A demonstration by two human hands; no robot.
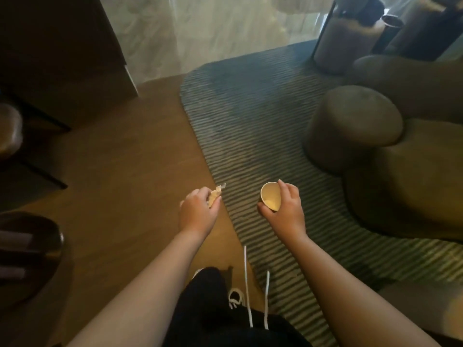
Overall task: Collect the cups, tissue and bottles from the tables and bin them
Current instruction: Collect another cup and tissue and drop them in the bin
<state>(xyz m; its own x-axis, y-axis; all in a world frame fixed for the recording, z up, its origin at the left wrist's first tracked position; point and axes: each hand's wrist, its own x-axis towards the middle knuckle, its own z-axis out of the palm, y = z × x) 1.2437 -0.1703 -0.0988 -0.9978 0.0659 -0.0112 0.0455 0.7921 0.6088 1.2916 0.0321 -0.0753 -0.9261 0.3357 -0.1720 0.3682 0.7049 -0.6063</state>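
My left hand (198,211) was curled around a crumpled tissue (216,195), one loose corner poking out past my fingers above the wooden floor (120,176). My right hand (284,209) gripped a paper cup (270,199) by its side, mouth tipped towards me, over the striped rug (250,126). I saw no bin. I judged the tissue might slip from so slight a hold, or any dregs spill from the tilted cup.
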